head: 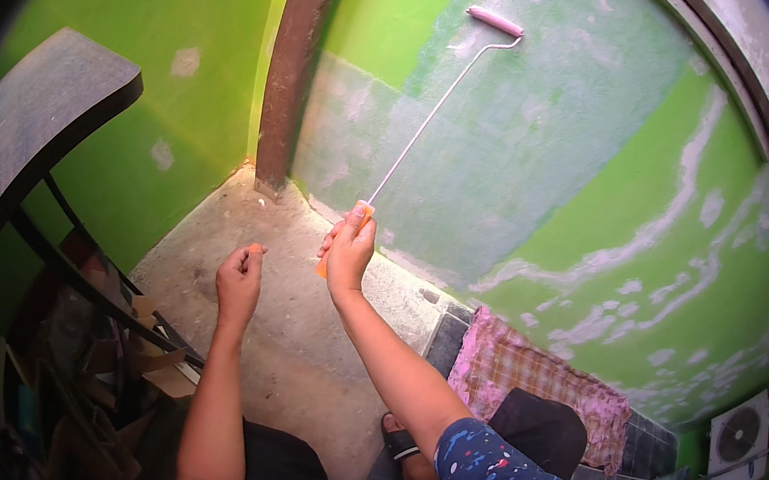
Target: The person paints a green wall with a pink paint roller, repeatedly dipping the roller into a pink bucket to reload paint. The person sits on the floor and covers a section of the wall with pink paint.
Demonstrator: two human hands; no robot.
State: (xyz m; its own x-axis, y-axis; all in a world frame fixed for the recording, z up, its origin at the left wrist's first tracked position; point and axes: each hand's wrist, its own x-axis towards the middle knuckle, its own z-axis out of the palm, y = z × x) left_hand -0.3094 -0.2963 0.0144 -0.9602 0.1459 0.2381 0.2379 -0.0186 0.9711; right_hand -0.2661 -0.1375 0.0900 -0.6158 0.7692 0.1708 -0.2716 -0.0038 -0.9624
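My right hand (353, 250) grips the orange handle (322, 268) of a long-framed paint roller. The roller's thin metal frame (416, 133) runs up towards the wall, and its pinkish roller sleeve (495, 21) lies at or against the wall surface. Behind it, the green wall (568, 247) carries a broad pale, whitish coat (493, 160) with streaky edges. To the left, my left hand (238, 284) is held in the air with its fingers curled in. A small orange spot shows at its thumb tip; whether that is the nail or a tiny object is unclear.
A brown post (289, 80) stands at the corner. On the left is a curved grey-topped counter (52, 95) above cardboard pieces (170, 375). A pink-stained checked cloth (533, 371) lies on dark tiles beside the concrete floor (298, 372). An air-conditioner unit (739, 433) sits at right.
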